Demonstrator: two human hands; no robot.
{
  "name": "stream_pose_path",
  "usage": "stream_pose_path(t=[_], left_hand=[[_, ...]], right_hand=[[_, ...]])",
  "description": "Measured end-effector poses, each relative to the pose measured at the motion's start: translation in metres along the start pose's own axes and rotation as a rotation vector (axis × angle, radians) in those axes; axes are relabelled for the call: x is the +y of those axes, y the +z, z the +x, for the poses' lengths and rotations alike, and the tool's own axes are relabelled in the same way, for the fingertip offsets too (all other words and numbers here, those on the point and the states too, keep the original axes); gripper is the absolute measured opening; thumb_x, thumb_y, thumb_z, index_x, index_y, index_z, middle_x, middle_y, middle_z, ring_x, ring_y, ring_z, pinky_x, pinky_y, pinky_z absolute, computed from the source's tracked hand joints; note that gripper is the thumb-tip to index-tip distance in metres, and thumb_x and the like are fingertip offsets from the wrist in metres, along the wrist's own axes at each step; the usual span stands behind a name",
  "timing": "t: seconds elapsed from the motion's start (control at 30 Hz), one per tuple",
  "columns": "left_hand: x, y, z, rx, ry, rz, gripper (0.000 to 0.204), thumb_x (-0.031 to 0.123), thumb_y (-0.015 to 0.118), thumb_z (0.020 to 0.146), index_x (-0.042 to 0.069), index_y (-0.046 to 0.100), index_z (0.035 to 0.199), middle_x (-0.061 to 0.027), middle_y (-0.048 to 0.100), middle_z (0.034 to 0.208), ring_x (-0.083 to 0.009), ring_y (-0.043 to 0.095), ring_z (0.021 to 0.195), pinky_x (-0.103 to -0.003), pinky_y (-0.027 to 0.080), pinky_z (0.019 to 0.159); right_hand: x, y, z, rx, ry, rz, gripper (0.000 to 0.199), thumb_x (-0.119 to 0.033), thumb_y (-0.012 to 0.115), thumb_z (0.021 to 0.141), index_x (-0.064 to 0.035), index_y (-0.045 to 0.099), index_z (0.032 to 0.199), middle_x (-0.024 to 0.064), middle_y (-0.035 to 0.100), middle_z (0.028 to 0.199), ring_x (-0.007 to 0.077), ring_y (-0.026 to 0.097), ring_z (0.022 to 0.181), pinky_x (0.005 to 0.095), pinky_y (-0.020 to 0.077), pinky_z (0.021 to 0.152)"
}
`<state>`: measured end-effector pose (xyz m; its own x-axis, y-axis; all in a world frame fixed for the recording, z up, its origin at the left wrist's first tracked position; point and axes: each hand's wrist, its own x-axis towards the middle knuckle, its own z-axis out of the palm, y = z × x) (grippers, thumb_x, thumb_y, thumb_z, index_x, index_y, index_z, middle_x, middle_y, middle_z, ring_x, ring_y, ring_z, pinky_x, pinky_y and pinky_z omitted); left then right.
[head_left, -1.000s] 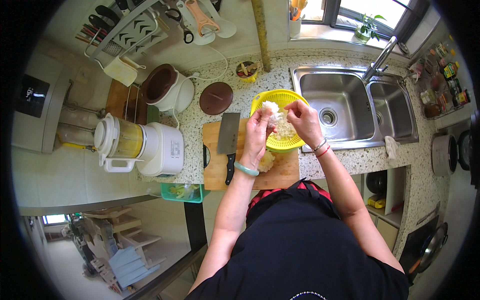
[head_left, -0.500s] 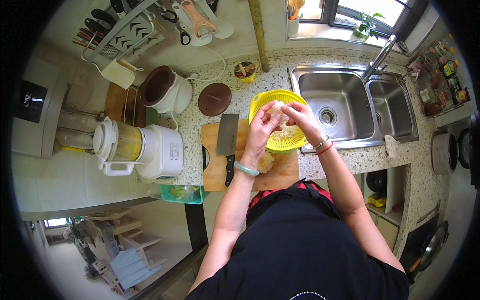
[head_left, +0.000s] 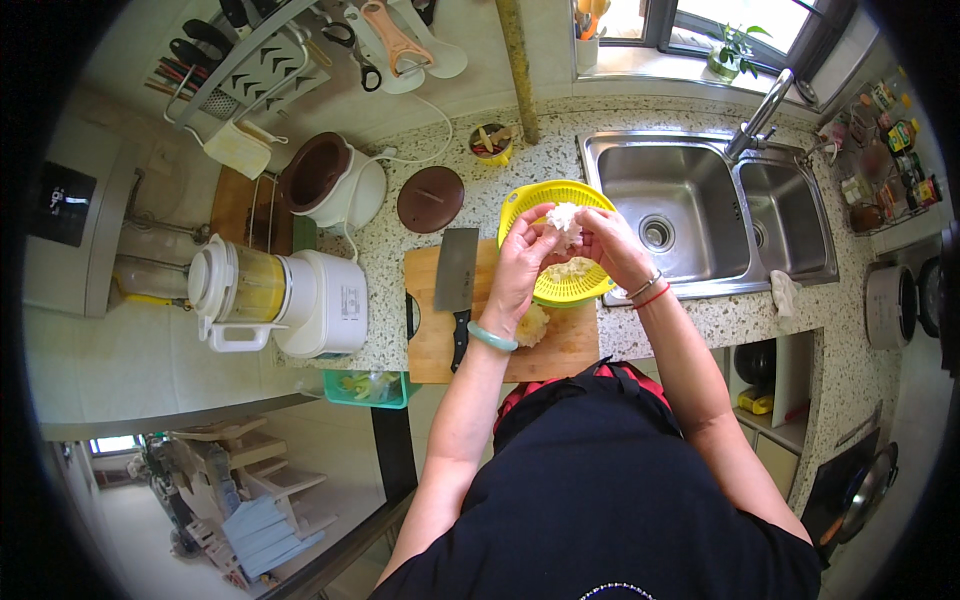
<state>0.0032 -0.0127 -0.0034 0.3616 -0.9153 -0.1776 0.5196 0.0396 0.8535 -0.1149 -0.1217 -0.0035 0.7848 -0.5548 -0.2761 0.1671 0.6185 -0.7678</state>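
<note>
Head view: a speckled counter [head_left: 388,285] spreads out around the yellow colander [head_left: 518,196], which serves here as the point of reference. Right of the colander is a steel double sink [head_left: 690,200]. On its near side, reaching out to the left, lies a wooden cutting board [head_left: 428,345]; the two overlap in this view. Well to the colander's left, past the board, stands a white blender [head_left: 335,300] with yellowish contents in its jug. Farther back on that side is a white pot [head_left: 362,195] with a brown inside. Just left of the colander, a cleaver [head_left: 455,270] lies flat on the board, handle toward the person.

Both bare hands are above the colander. The left hand [head_left: 522,262] pinches a frilly white piece [head_left: 565,222] between thumb and fingers; the right hand [head_left: 618,252] has its fingers bent in against the other side of that piece, their exact grip partly hidden. A brown round lid [head_left: 430,198] lies left of the colander. Pale bits [head_left: 568,268] lie inside the colander, and a yellowish clump [head_left: 532,326] sits on the board just nearer the person.
</note>
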Motion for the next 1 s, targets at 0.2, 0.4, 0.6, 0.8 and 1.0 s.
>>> stream_pose_path(t=[0.2, 0.4, 0.6, 0.8, 1.0], left_hand=[[-0.003, 0.001, 0.001, -0.076, 0.029, 0.084, 0.043, 0.010, 0.056, 0.093, 0.005, 0.043, 0.133, -0.0060, 0.058, 0.116, -0.0116, 0.060, 0.097, -0.024, 0.053, 0.075], [-0.006, -0.003, 0.002, -0.048, 0.037, 0.115, 0.041, 0.006, 0.055, 0.092, 0.005, 0.045, 0.132, -0.0045, 0.061, 0.110, -0.0073, 0.059, 0.085, -0.021, 0.051, 0.068], [-0.006, -0.005, 0.002, 0.020, -0.007, 0.115, 0.043, -0.003, 0.049, 0.088, 0.004, 0.047, 0.130, -0.0067, 0.062, 0.106, -0.0079, 0.059, 0.077, -0.020, 0.050, 0.065], [-0.003, -0.002, -0.005, 0.050, -0.018, 0.150, 0.042, -0.005, 0.045, 0.086, 0.003, 0.049, 0.127, -0.0081, 0.062, 0.104, -0.0105, 0.060, 0.077, -0.022, 0.051, 0.063], [-0.006, -0.009, 0.001, 0.115, -0.052, 0.114, 0.030, 0.000, 0.050, 0.088, 0.004, 0.056, 0.118, -0.0035, 0.061, 0.093, -0.0057, 0.054, 0.068, -0.020, 0.048, 0.056]], right_hand=[[0.003, -0.008, 0.005, 0.011, -0.037, -0.113, 0.019, -0.021, 0.057, 0.088, -0.0021, 0.058, 0.089, 0.0006, 0.057, 0.081, 0.0075, 0.055, 0.068, 0.0240, 0.0509, 0.064], [-0.001, -0.001, 0.002, 0.117, -0.080, -0.414, 0.021, -0.022, 0.062, 0.085, -0.0016, 0.059, 0.089, 0.0011, 0.060, 0.080, 0.0073, 0.057, 0.069, 0.0226, 0.0498, 0.064], [0.000, -0.007, 0.004, 0.155, -0.101, -0.425, 0.019, -0.018, 0.063, 0.084, -0.0004, 0.059, 0.088, 0.0016, 0.061, 0.079, 0.0069, 0.058, 0.067, 0.0217, 0.0495, 0.060], [-0.010, -0.018, 0.005, 0.094, -0.118, -0.375, 0.018, -0.019, 0.060, 0.085, -0.0015, 0.060, 0.089, -0.0004, 0.058, 0.076, 0.0065, 0.055, 0.063, 0.0213, 0.0487, 0.061], [-0.019, -0.026, 0.004, -0.036, -0.041, -0.501, 0.018, -0.021, 0.060, 0.084, -0.0034, 0.060, 0.088, -0.0033, 0.056, 0.076, 0.0049, 0.053, 0.064, 0.0205, 0.0460, 0.059]])
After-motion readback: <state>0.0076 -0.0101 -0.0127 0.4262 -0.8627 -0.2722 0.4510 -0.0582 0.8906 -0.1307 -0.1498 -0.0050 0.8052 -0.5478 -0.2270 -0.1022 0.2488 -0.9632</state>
